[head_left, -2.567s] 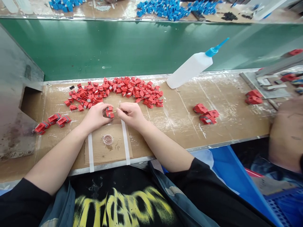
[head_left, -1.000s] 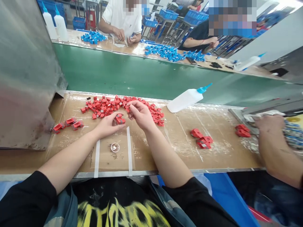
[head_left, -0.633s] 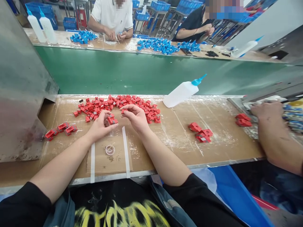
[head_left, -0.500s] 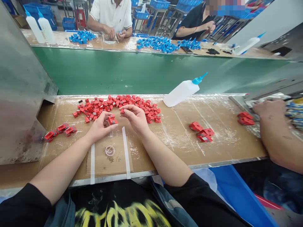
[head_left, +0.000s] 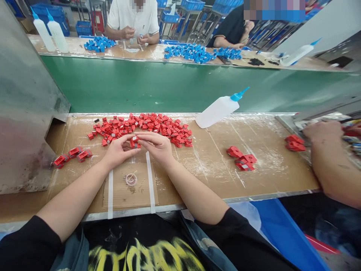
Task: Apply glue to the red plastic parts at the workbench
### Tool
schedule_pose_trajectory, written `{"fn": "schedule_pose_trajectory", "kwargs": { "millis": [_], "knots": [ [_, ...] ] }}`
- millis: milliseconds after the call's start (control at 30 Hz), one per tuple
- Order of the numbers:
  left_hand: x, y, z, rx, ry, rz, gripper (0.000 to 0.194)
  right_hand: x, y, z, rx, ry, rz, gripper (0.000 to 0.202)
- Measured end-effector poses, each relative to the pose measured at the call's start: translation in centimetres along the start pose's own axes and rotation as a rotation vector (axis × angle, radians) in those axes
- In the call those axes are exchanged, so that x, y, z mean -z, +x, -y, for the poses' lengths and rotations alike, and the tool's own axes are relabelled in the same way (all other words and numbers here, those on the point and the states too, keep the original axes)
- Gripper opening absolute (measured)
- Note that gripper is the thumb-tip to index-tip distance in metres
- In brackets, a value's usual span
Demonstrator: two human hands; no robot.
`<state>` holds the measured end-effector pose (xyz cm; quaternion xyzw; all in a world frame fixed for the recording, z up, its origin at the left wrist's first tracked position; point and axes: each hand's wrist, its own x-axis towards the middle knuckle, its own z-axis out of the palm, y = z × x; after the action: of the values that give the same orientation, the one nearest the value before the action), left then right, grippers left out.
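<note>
My left hand (head_left: 117,152) grips a small red plastic block with grey parts (head_left: 135,144) between thumb and fingers. Against its top, my right hand (head_left: 158,146) pinches a smaller red piece (head_left: 135,139) with a pale face; the two pieces meet or nearly meet, and fingers partly cover them. Just behind my hands spreads a heap of similar small red pieces (head_left: 152,123). Below them, on a taped cardboard sheet (head_left: 118,195), sits a small round clear dish (head_left: 131,180) with a thin stick in it.
Red blocks (head_left: 75,151) lie at left beside a metal housing (head_left: 25,113); more red blocks (head_left: 242,158) lie at right. A white squeeze bottle (head_left: 217,112) leans behind. A co-worker's arm (head_left: 324,150) is at far right. People work with blue pieces (head_left: 191,53) beyond the green divider (head_left: 141,82).
My right hand has moved left, bringing its small red piece from beside the heap onto the block in my left hand. The left hand has stayed nearly in place.
</note>
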<state>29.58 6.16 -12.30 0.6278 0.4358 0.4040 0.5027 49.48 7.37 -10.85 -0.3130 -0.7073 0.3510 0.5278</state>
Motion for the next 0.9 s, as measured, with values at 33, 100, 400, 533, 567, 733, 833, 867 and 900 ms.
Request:
{"fn": "schedule_pose_trajectory", "kwargs": {
  "millis": [33, 100, 400, 533, 567, 733, 833, 867, 900],
  "knots": [
    [0.0, 0.0, -0.1, -0.005, 0.009, 0.002, 0.064, 0.0, 0.0, 0.0, 0.005, 0.012, 0.008, 0.016],
    [0.0, 0.0, -0.1, -0.015, 0.023, 0.004, 0.063, 0.0, 0.0, 0.0, -0.006, 0.022, 0.022, 0.013],
    [0.3, -0.1, 0.1, -0.147, 0.083, -0.03, 0.058, -0.3, 0.0, 0.2, -0.077, 0.053, -0.001, 0.011],
    [0.6, -0.2, -0.3, -0.306, 0.273, -0.043, 0.05, -0.4, -0.1, 0.0, -0.062, 0.102, 0.059, 0.015],
    [0.6, -0.3, -0.4, -0.345, 0.311, -0.046, 0.049, -0.5, 0.0, -0.1, -0.084, 0.124, 0.052, 0.017],
    [0.8, -0.2, -0.6, -0.443, 0.444, -0.127, 0.049, -0.6, 0.4, -0.5, -0.312, 0.374, 0.064, 0.06],
    [1.0, -0.1, -0.4, -0.472, 0.443, -0.114, 0.05, -0.4, 0.7, -0.6, -0.429, 0.522, 0.265, 0.051],
    [1.1, -0.1, -0.4, -0.473, 0.431, -0.087, 0.05, -0.4, 0.7, -0.7, -0.443, 0.556, 0.319, 0.048],
    [1.1, 0.0, -0.4, -0.472, 0.416, -0.053, 0.05, -0.4, 0.7, -0.7, -0.449, 0.58, 0.346, 0.046]
  ]
}}
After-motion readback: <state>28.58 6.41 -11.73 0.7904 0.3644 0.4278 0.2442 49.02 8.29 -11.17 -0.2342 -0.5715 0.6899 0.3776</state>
